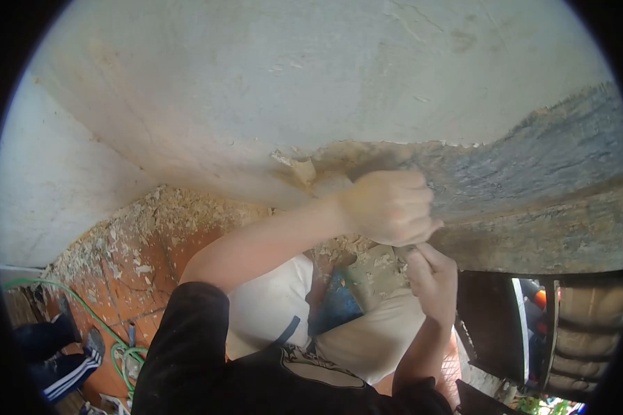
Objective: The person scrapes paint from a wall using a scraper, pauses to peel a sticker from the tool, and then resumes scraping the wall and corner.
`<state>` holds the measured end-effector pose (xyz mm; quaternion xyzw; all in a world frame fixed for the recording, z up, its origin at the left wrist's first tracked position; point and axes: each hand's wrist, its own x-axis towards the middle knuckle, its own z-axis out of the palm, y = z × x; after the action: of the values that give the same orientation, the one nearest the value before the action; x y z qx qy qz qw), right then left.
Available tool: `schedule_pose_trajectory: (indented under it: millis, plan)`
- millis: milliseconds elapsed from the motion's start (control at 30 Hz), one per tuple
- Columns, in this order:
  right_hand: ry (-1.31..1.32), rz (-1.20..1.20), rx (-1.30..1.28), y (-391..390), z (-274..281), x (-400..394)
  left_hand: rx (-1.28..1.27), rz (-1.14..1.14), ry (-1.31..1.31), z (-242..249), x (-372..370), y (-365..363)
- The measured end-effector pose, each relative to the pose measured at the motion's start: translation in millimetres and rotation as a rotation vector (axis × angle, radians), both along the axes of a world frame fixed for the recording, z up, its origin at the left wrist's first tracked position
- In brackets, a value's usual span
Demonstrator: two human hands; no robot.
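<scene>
My left hand [392, 206] is closed in a fist in front of the lower wall, slightly blurred. Just below it, my right hand [434, 277] has its fingers curled together, its fingertips close to the left fist. Whatever either hand grips is hidden by the fingers. Behind them the pale wall [256, 90] has a ragged edge where its coating is gone, and a bare grey patch [554, 159] shows to the right. A loose flake of coating [296, 167] sticks out left of my left hand.
Chips of coating [142, 242] litter the terracotta floor tiles [128, 287] along the wall's foot. A green hose [93, 312] curls at the left, near dark blue cloth with white stripes [73, 373]. Dark panels [491, 318] stand at the lower right.
</scene>
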<state>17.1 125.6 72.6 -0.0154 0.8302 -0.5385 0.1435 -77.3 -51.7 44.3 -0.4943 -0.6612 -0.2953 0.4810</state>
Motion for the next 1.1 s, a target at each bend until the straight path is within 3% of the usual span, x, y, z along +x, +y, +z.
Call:
schedule_pose_trajectory:
  millis: [33,133,200,367,433,500,567,600,667,800,900,967,1033,1100]
  plan:
    - [-0.135,-0.024,-0.106,5.8,6.9,-1.9,0.003,0.017,0.005,0.4,-2.1,-5.7]
    - [-0.023,0.020,0.093,-17.2,-3.4,-10.1,-0.019,0.206,0.125,1.0,-6.0,-38.4]
    - [0.241,0.116,0.055,-38.7,-15.4,-9.7,-0.075,0.176,0.107,7.5,-4.8,-46.8]
    - [0.089,0.062,0.036,-6.9,5.5,-4.7,0.083,0.082,0.035,1.9,-4.9,-8.4]
    - [-0.132,-0.097,-0.053,6.2,15.7,-5.1,0.039,0.024,0.066,5.2,-8.9,-3.3]
    - [-0.123,0.005,0.009,-9.3,11.6,-14.1,0.000,0.162,0.098,4.3,-5.1,-14.9]
    - [0.199,0.177,0.099,-49.4,-3.2,-14.2,0.066,0.151,0.112,-2.9,-2.8,-48.0]
    - [0.211,0.149,0.085,-53.3,-4.0,-16.0,0.031,0.182,0.088,-1.9,-2.4,-57.7]
    - [0.098,0.112,0.047,-53.9,-3.2,-8.1,0.028,0.264,0.022,-10.0,17.2,-56.5]
    - [-0.038,0.013,-0.011,-7.6,-4.8,0.8,0.062,0.095,0.016,-0.8,7.1,-16.7]
    - [-0.188,0.081,-0.024,3.3,8.7,-8.4,0.001,0.087,-0.001,-9.9,9.2,-12.4]
    - [-0.163,0.136,0.014,-19.3,6.6,-15.0,-0.005,0.144,0.000,-19.2,9.4,-39.4]
    - [0.048,0.238,0.116,-32.0,-10.6,-21.6,-0.002,0.207,0.013,-19.5,7.0,-50.5]
    - [-0.007,0.212,0.091,-33.5,-23.3,-12.3,-0.020,0.253,-0.047,-23.3,18.9,-49.3]
